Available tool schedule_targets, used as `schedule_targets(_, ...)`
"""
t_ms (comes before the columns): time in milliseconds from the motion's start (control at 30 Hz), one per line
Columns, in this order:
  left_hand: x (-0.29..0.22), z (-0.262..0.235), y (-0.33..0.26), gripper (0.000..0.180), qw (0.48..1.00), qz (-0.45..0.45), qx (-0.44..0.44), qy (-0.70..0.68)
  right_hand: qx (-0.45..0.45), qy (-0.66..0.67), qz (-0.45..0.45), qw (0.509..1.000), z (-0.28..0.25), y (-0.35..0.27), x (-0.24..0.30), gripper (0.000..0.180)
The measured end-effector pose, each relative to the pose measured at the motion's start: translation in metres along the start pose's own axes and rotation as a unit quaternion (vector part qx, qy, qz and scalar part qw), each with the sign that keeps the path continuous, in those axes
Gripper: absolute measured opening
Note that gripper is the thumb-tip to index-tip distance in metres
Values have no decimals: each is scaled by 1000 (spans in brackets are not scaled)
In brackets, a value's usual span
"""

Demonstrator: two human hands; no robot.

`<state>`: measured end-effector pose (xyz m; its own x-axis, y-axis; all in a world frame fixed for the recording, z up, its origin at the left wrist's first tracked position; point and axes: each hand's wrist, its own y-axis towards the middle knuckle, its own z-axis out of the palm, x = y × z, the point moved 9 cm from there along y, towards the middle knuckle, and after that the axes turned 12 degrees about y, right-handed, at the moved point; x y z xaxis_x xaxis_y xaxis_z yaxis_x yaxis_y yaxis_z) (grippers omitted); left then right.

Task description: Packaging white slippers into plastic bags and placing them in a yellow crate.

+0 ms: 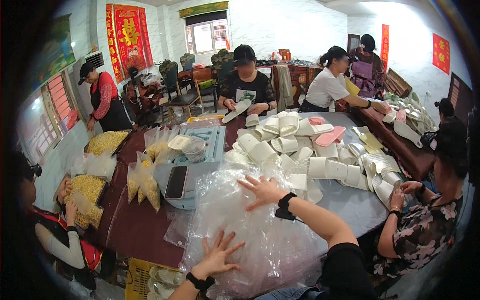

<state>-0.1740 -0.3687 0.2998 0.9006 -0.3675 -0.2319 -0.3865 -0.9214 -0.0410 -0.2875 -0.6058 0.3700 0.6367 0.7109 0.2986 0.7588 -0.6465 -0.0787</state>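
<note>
A stack of clear plastic bags (250, 230) lies in front of me at the table's near edge. My left hand (220, 255) rests on its lower left part, fingers spread. Farther up the stack, my right hand (263, 192) presses on the plastic, its fingers spread too. Neither hand holds anything. Just beyond the bags rises a big pile of white slide slippers (280, 135), with a pink slipper (331, 136) on top. A black phone (176, 182) sits on a pale blue machine (200, 145) left of the bags.
Filled clear bags (145, 185) stand left of the machine. Trays of small yellow pieces (86, 192) are farther left, where two people work. Several others handle slippers across the table and at right. A yellow crate (137, 280) with slippers is below the table edge.
</note>
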Motion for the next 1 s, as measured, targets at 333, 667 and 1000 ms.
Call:
schedule_targets(333,26,19,27,92,998,-50,-12,20,-15,-15,28,999,8,19,-11,113)
schedule_targets(667,21,8,52,86,997,-76,5,13,-32,327,-84,941,-88,33,-71,59)
schedule_targets(1000,25,12,52,87,998,-61,-20,4,-115,26,133,984,-45,-21,-167,39)
